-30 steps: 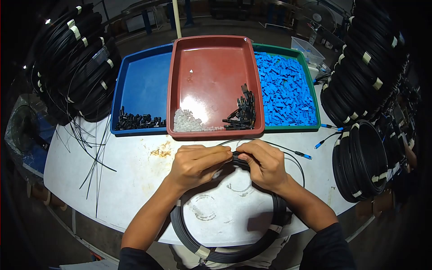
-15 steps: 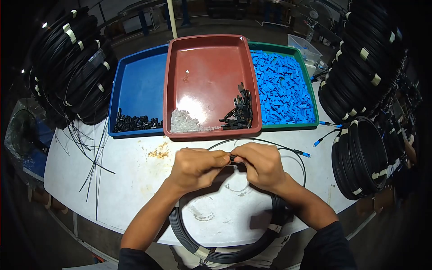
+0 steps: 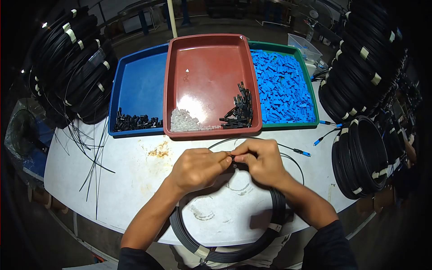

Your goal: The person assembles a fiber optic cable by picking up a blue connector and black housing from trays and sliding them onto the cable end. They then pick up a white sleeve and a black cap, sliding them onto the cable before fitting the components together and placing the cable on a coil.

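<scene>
My left hand (image 3: 198,167) and my right hand (image 3: 262,163) meet over the table, both closed with thumbs and forefingers pinched together. Between the fingertips is a small black connector (image 3: 232,156), mostly covered by the fingers. Below and around my hands lies a coil of black cable (image 3: 179,228), bound with pale tape. One thin black cable (image 3: 252,140) arcs behind my hands. Just right of them lies a cable end with a blue connector (image 3: 306,154).
A red tray (image 3: 211,135) holds clear caps (image 3: 185,121) and black connector parts (image 3: 240,108). It overlaps a blue tray (image 3: 139,85) with black pieces and a green tray (image 3: 314,105) full of blue housings (image 3: 283,85). Cable coils stand left (image 3: 72,67) and right (image 3: 360,157).
The fingers have shifted slightly around the small black connector, and my right hand's knuckles have risen a little. The cable arc on the right has moved slightly left.
</scene>
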A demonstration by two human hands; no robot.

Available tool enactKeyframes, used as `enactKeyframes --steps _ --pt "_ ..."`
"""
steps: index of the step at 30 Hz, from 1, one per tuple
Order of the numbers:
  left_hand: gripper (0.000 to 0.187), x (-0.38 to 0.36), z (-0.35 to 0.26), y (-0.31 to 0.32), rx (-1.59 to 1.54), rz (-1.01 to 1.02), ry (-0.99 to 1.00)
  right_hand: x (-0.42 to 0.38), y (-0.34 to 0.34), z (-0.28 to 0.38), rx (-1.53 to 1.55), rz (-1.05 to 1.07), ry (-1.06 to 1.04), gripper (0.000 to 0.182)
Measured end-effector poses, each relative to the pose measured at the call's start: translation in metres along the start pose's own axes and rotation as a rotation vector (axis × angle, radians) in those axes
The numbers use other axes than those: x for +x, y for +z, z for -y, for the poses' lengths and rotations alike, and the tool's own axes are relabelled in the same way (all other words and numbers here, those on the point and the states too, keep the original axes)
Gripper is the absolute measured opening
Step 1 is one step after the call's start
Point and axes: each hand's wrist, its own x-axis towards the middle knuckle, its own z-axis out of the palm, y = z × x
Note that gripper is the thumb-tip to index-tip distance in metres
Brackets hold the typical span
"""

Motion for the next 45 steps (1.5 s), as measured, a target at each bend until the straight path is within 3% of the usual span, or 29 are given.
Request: enactKeyframes --steps 1,2,4,5,6,7,8,9,11,12,15,17,19,20,21,23,25,27,28,30,31,33,35,37,41,43,45 --pt "0.022 0.000 0.003 0.004 0.084 -0.049 0.138 0.004 -0.006 -0.005 0.138 0.106 0.218 0.011" --pt "0.022 -0.002 0.002 0.003 0.083 -0.050 0.141 0.005 -0.009 -0.004 0.109 0.145 0.228 0.011" --pt "0.018 0.002 -0.003 -0.006 -0.017 0.119 -0.066 0.006 -0.008 -0.003 0.077 0.189 0.236 0.012" --pt "0.018 0.002 -0.005 -0.006 -0.016 0.116 -0.071 0.003 -0.001 -0.003 -0.065 0.085 -0.055 0.013" --pt "0.016 0.002 -0.006 -0.005 -0.294 0.057 -0.396 0.001 0.002 -0.003 -0.204 -0.023 -0.345 0.015" --pt "0.014 0.002 -0.007 -0.005 -0.573 -0.004 -0.717 0.002 0.001 -0.003 -0.204 -0.024 -0.345 0.015" --pt "0.011 0.002 -0.008 -0.005 -0.730 -0.019 -0.864 0.003 0.001 -0.003 -0.318 -0.048 -0.501 0.016" --pt "0.011 0.003 -0.009 -0.006 -0.730 -0.019 -0.864 0.003 0.001 -0.003 -0.432 -0.073 -0.658 0.017" --pt "0.009 0.008 -0.011 -0.006 -1.064 -0.109 -1.028 0.002 0.001 0.000 -0.465 -0.101 -0.713 0.015" --pt "0.009 0.007 -0.012 -0.005 -1.064 -0.109 -1.027 0.000 0.000 0.001 -0.499 -0.080 -0.714 0.014" --pt "0.012 0.000 -0.006 0.001 -0.291 -0.009 -0.335 -0.002 0.003 0.001 -0.460 -0.065 -0.594 0.009" --pt "0.013 -0.004 0.001 0.001 -0.005 0.124 0.002 -0.003 0.001 -0.003 -0.017 0.147 0.106 0.010" --pt "0.012 -0.002 0.000 -0.001 0.046 0.097 0.025 0.002 -0.001 -0.006 0.056 0.184 0.124 0.015" --pt "0.011 -0.001 -0.002 -0.001 0.094 0.072 0.044 0.002 0.000 -0.006 -0.030 0.129 -0.019 0.016" --pt "0.011 0.000 -0.005 -0.001 0.094 0.071 0.038 0.001 0.003 -0.007 -0.115 0.074 -0.160 0.016" --pt "0.010 0.003 -0.011 -0.003 -0.249 0.021 -0.469 -0.001 0.006 -0.006 -0.182 0.034 -0.273 0.014" --pt "0.011 0.005 -0.011 -0.005 -0.875 -0.049 -0.974 0.002 0.003 0.001 -0.447 -0.060 -0.642 0.014" --pt "0.013 0.006 -0.009 -0.006 -1.093 -0.057 -1.083 0.002 0.003 0.003 -0.502 -0.066 -0.709 0.015" --pt "0.013 0.006 -0.011 -0.005 -1.094 -0.054 -1.083 0.001 0.004 0.002 -0.493 -0.061 -0.672 0.016" --pt "0.016 0.004 -0.014 0.000 -0.358 -0.032 -0.532 -0.002 0.006 -0.002 -0.373 -0.032 -0.482 0.013" --pt "0.018 0.002 -0.007 -0.002 -0.158 0.028 -0.241 -0.002 0.004 -0.002 -0.372 -0.033 -0.481 0.013" --pt "0.021 -0.002 -0.002 0.005 0.015 0.053 0.016 0.005 -0.004 0.004 0.036 0.233 0.264 0.008" --pt "0.018 -0.001 -0.003 0.004 0.013 0.046 -0.029 0.008 -0.005 0.005 0.115 0.235 0.345 0.004" --pt "0.015 -0.002 -0.006 0.002 0.012 0.036 -0.084 0.003 0.001 0.006 -0.062 0.141 -0.007 0.004" --pt "0.007 0.002 -0.009 -0.005 -0.607 -0.030 -0.875 0.003 0.006 -0.002 -0.276 -0.024 -0.459 0.016" --pt "0.007 0.003 -0.012 -0.002 -0.945 -0.087 -1.008 0.002 0.002 0.001 -0.384 -0.013 -0.548 0.017" --pt "0.006 0.005 -0.015 0.002 -0.898 -0.111 -0.934 -0.001 0.001 0.007 -0.505 -0.028 -0.582 0.016"
